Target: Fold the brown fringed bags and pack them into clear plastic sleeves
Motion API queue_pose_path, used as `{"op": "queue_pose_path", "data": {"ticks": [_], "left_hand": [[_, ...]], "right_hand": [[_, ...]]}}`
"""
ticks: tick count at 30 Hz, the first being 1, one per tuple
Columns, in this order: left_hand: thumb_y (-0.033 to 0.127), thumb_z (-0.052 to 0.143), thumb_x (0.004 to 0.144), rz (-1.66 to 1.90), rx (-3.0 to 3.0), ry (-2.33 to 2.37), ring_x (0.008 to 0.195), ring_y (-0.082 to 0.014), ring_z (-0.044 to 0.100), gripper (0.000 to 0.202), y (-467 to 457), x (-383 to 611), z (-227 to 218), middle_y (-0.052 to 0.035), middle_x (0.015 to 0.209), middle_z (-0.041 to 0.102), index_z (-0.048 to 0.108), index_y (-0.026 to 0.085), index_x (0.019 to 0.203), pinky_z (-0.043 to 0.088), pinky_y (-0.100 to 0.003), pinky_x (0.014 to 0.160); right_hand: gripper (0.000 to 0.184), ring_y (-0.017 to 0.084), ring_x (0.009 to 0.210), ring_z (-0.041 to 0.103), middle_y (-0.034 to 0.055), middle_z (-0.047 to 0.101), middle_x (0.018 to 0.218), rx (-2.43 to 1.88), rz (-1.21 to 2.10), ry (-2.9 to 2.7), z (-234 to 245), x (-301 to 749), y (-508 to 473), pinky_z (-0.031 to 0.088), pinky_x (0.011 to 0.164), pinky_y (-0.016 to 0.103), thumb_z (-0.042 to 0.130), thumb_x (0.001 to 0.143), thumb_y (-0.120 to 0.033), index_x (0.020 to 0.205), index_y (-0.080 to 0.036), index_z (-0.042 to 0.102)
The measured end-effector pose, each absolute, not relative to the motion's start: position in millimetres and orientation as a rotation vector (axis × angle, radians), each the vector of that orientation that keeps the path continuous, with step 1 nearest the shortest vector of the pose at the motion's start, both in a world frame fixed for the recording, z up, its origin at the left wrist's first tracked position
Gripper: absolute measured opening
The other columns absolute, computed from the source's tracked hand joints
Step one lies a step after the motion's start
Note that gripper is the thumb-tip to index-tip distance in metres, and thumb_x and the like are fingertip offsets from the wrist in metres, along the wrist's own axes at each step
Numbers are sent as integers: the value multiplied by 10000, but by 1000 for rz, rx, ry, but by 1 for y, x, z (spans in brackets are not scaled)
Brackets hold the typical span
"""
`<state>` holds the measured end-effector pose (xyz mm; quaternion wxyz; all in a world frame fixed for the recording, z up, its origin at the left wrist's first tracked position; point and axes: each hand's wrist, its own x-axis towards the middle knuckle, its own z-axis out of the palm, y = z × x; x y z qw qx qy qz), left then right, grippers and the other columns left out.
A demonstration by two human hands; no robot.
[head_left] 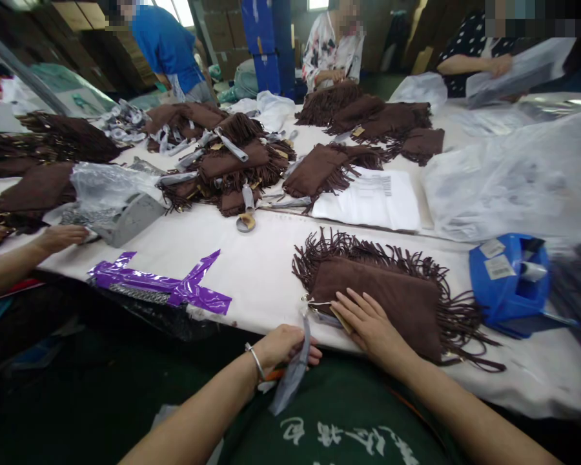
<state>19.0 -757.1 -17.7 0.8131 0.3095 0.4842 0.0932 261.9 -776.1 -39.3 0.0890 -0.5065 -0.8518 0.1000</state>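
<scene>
A dark brown fringed bag (382, 290) lies flat near the table's front edge, its fringe spread along the back and right sides. Flat on its lower left part rests my right hand (368, 323), fingers stretched out. Under those fingers a small tan tag (341, 320) shows at the bag's edge. My left hand (285, 347), just off the table edge, is closed on a strap wrapped in greyish plastic (294, 374). The strap runs up to a metal ring at the bag's left corner and its lower end hangs down. Something orange, not clear in kind, shows below my left hand.
Right of the bag stands a blue tape dispenser (508, 284). Brown fringed bags (242, 161) are heaped farther back. Purple tape (164, 284) marks the front edge; a tape roll (245, 223) lies behind it. A co-worker's hand (62, 239) is at left; others stand across.
</scene>
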Motion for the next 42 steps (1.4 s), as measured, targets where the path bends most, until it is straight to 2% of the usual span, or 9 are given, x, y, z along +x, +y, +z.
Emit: {"op": "queue_pose_path", "data": {"ticks": [9,14,19,23,28,32,34,38,42], "left_hand": [[380,558,704,210,667,1059,743,-225,679,352,-751,79,-26,-145,877,703,613,122,938,536,-359,677],[427,540,730,197,861,1147,640,-201,671,398,-753,85,-26,-113,854,713,603,161,1020,540,-316,553],[461,582,715,-27,942,1126,622,-211,678,375,-743,58,-17,-156,752,713,651,96,769,524,-265,526],[458,527,800,212,941,1269,705,-196,691,372,-713,27,-7,-151,827,715,625,100,834,540,-263,611],[435,579,804,463,775,1351,760,-186,686,357,-685,17,-11,-150,854,705,583,95,913,545,-266,682],[508,586,779,428,798,1402,491,-125,614,448,-681,17,-19,-87,664,673,591,78,904,476,-203,445],[546,587,761,388,820,1406,459,-125,595,509,-680,19,-17,-70,620,653,606,63,919,467,-212,430],[557,564,776,405,725,1146,742,-194,670,532,-680,38,-4,-129,842,692,624,77,997,535,-302,698],[436,589,801,520,625,888,937,-244,642,418,-673,71,0,-139,1007,679,615,111,1062,503,-353,837]], "right_hand": [[446,217,1352,229,59,357,1435,-1413,882,-2530,13,276,-750,198,1098,461,318,923,-303,1356,-219,385],[823,352,1341,204,169,312,1440,-1518,670,-2539,5,247,-772,182,1075,556,517,755,-628,1383,-130,330],[581,294,1354,192,122,262,1472,-1498,236,-2584,-38,244,-794,244,1085,475,464,859,-228,1404,-154,277],[647,266,1353,209,108,292,1463,-1550,-13,-2536,-50,258,-793,302,1067,443,402,791,-11,1405,-161,265],[552,258,1284,363,97,453,1368,-1445,-123,-2485,-50,264,-772,395,1004,440,404,813,-25,1341,-186,389],[496,210,1162,512,103,559,1262,-1314,-41,-2522,-39,275,-753,469,939,377,376,834,-12,1305,-158,435],[502,198,1139,531,98,562,1260,-1283,46,-2536,-29,281,-748,484,923,363,379,842,-18,1321,-165,416],[539,185,1180,499,86,525,1305,-1277,238,-2500,-11,287,-744,469,956,357,390,853,-33,1365,-197,353],[611,173,1246,427,55,442,1378,-1299,467,-2468,-8,286,-749,415,1018,365,388,847,-24,1401,-255,276]]}}
